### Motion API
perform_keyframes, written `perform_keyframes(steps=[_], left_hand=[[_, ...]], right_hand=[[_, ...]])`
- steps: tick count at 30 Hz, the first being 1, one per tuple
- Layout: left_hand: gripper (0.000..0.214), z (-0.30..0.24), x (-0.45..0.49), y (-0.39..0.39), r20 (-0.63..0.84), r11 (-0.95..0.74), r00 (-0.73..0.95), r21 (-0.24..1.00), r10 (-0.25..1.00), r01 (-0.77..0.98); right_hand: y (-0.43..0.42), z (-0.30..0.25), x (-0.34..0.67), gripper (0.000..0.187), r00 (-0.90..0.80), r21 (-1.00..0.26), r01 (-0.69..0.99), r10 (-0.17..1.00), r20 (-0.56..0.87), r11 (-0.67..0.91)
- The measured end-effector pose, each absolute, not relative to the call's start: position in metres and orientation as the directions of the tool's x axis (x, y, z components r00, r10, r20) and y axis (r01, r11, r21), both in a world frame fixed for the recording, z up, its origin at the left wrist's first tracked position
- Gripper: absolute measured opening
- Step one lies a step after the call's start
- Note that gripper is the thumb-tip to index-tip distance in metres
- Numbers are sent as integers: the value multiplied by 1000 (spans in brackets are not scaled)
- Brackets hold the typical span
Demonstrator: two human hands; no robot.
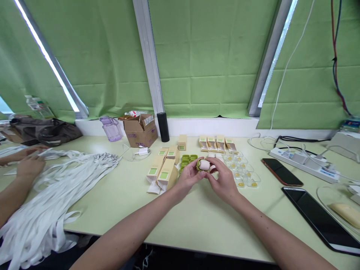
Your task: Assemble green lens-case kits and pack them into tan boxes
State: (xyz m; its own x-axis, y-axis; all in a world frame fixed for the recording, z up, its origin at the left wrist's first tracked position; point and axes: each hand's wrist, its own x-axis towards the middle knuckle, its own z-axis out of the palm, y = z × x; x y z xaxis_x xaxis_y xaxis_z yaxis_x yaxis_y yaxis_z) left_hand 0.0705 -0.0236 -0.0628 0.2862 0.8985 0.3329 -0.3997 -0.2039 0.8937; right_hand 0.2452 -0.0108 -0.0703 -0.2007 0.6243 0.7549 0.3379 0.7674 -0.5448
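Over the table's middle, my left hand (pixel 189 177) is closed around a small green cup (pixel 198 164). A white rounded piece (pixel 204 165) sits in or against that cup, and my right hand (pixel 224 179) pinches it from the right. How deep the piece sits I cannot tell. Just behind my left hand stand several green square cups (pixel 185 161). White pieces (pixel 215 154) show partly behind my right hand. To its right lie several clear plastic cups (pixel 241 173) with yellow spots. Cream cartons (pixel 165 173) with green labels lie left of my hands, with white flaps open.
More small cartons (pixel 216 143) stand at the back. A cardboard box (pixel 141 131), black cylinder (pixel 163 127) and purple jug (pixel 110 128) line the wall. Phone (pixel 281 171), tablet (pixel 320 217) and power strip (pixel 305 163) lie right. At left, another person's hands (pixel 29 165) touch white straps (pixel 64 183).
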Motion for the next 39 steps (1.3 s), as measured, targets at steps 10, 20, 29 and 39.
perform_keyframes(steps=[10, 20, 29, 39], left_hand=[[44, -55, 60, -31, 592, -597, 108, 802, 799, 21], [50, -60, 51, -27, 862, -798, 272, 219, 428, 562], [43, -55, 46, -25, 822, -825, 359, 216, 442, 522], [44, -57, 52, -22, 688, -631, 46, 634, 724, 448]], right_hand=[[-5, -67, 244, 47, -95, -879, -62, 874, 476, 473], [-15, -51, 244, 57, -140, -928, -194, 927, 348, 319], [-18, -53, 241, 57, -151, -934, -216, 936, 319, 284], [-16, -54, 248, 51, -147, -939, -155, 933, 328, 306]])
